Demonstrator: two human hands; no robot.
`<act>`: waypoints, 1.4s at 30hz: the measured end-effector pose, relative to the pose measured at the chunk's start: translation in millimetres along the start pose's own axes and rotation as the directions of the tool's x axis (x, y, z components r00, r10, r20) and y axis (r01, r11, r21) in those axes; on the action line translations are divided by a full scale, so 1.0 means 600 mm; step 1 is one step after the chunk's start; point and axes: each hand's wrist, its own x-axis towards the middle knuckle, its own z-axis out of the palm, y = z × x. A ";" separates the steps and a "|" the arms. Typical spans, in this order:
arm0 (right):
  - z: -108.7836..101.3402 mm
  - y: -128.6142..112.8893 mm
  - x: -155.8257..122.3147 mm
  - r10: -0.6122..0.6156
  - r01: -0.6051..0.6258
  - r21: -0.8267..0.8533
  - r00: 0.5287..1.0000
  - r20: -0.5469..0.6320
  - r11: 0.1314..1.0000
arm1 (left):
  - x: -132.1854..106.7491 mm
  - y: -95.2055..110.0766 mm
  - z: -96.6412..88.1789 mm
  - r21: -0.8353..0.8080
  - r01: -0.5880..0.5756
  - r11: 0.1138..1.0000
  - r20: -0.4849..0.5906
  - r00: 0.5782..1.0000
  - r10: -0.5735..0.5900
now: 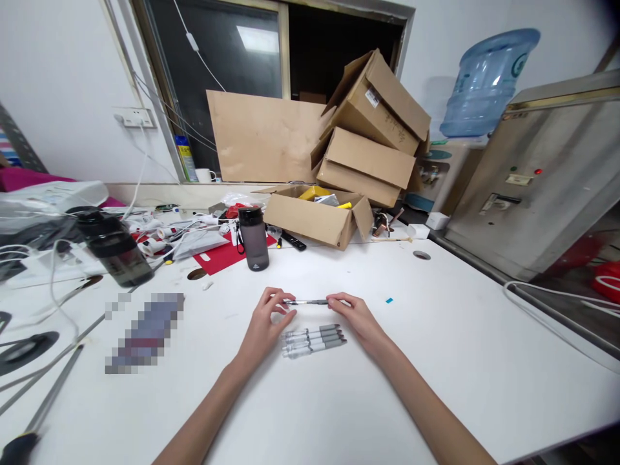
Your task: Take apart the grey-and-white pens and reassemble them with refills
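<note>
A slim pen (310,302) with a dark grip lies level between my two hands, just above or on the white table (416,387). The fingers of my left hand (268,318) are curled round its left end, with the thumb a little apart from it. At the right end, my right hand (356,316) pinches the pen between thumb and fingertips. Nearer to me, between my wrists, several clear pens (312,341) with grey grips lie side by side in a row.
A dark bottle (254,239) stands beyond my left hand, near an open carton (310,219). Another bottle (113,248) and tangled cables are at the left. A pixelated patch (148,332) covers something on the table. A blue scrap (389,300) lies right of my hand.
</note>
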 end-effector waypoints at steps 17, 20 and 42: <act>0.030 -0.011 -0.034 -0.328 0.417 -0.459 0.907 0.263 0.785 | -0.012 0.019 -0.001 0.326 -0.234 0.916 0.126 0.971 0.203; 0.029 -0.010 -0.037 -0.398 0.513 -0.615 0.857 0.327 0.599 | -0.011 0.022 -0.001 0.387 -0.299 0.872 0.156 0.954 0.258; 0.025 0.008 -0.021 -0.551 0.562 -0.798 0.746 0.375 0.218 | -0.018 0.052 0.022 0.338 0.007 0.941 0.247 0.964 -0.096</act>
